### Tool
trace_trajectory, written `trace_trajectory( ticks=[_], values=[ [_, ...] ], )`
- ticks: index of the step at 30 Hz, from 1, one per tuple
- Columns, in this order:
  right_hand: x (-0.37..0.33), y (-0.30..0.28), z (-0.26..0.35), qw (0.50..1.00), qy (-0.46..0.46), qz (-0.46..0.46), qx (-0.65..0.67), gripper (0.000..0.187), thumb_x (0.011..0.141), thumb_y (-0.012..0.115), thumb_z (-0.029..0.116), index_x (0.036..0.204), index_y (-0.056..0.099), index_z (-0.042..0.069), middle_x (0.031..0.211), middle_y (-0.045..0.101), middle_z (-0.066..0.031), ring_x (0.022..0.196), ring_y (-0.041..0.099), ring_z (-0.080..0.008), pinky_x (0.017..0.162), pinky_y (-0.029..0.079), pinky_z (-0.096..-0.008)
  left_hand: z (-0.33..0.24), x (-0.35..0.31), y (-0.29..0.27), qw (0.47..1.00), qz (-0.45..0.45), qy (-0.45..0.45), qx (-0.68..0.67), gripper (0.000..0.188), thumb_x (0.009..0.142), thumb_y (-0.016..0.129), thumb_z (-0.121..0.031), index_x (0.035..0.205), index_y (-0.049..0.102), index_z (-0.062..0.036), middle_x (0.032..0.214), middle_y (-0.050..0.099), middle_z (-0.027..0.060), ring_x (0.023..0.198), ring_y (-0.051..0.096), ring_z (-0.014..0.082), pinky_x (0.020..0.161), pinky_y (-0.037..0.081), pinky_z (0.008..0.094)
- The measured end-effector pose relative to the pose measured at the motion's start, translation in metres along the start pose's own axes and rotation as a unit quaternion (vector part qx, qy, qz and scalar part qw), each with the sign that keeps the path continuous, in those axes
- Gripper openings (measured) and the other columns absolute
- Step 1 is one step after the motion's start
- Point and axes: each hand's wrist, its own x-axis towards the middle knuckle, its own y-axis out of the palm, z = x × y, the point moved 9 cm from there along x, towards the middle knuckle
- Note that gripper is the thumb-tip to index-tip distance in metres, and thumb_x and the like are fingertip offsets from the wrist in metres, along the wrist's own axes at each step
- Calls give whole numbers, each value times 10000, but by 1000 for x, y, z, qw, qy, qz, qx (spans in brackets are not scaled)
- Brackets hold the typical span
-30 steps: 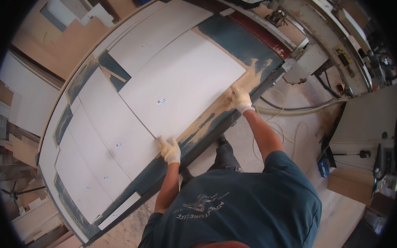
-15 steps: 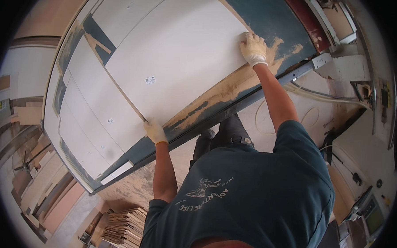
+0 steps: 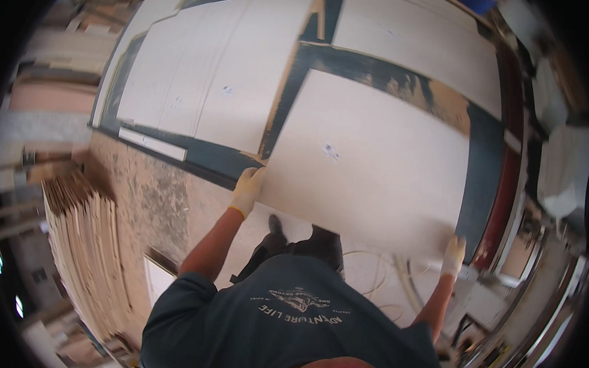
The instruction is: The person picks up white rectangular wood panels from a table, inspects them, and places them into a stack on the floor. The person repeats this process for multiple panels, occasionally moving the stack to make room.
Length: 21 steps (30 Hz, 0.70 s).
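A large white panel (image 3: 380,168) with a small printed label lies partly on the dark table (image 3: 479,172), its near edge jutting out past the table toward my body. My left hand (image 3: 247,187), in a pale work glove, is closed on the panel's near left corner. At the near right corner my right hand (image 3: 454,255), gloved too, grips the same panel and is slightly blurred. Left of it, across a dark gap, lie several narrower white panels (image 3: 246,77) with labels. Another white panel (image 3: 419,45) lies beyond the held one.
Sawdust (image 3: 449,105) and thin offcut strips (image 3: 282,98) lie in the gaps between panels. A white strip (image 3: 153,143) rests on the table's near left edge. A tall stack of thin boards (image 3: 88,241) stands on the floor at left. Hoses (image 3: 405,284) run over the floor at right.
The large panel has come toward me and away from the other panels, so its near edge now overhangs the table. My right hand has moved from its far side to the near right corner. My view has turned.
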Motion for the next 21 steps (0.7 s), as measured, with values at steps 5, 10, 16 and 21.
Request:
trace_trajectory(
  ticks=[5, 10, 16, 21],
  values=[
    [-63, 56, -62, 931, 131, 149, 306, 776, 1026, 578, 576, 1476, 539, -56, 1444, 608, -127, 1266, 584, -230, 1127, 424, -339, -19, 4, 36, 974, 93, 132, 157, 715, 1010, 544, -621, 1086, 758, 56, 918, 777, 173, 872, 748, 289, 839, 554, 404],
    [-120, 71, -21, 966, 70, 98, 227, 814, 1024, 480, 625, 1463, 549, -56, 1479, 589, -190, 1311, 589, -314, 1109, 478, -437, -21, -65, -46, 991, 41, 67, 111, 595, 958, 546, -519, 1106, 761, 16, 1148, 727, 267, 1096, 696, 398, 933, 526, 478],
    [-216, 198, 216, 946, -99, 260, 167, 799, 1034, 478, 608, 1458, 547, -65, 1454, 604, -199, 1278, 611, -321, 1086, 499, -436, 66, -201, -260, 981, -99, 146, 78, 629, 934, 532, -583, 1029, 775, -12, 1016, 739, 244, 1013, 702, 415, 897, 539, 487],
    [-403, 301, 465, 894, -245, 361, 105, 787, 1042, 476, 594, 1453, 545, -73, 1433, 616, -207, 1250, 629, -328, 1068, 518, -435, 181, -271, -454, 959, -238, 155, -4, 646, 917, 569, -603, 1017, 766, 4, 1010, 743, 242, 984, 712, 420, 894, 547, 492]
  ],
)
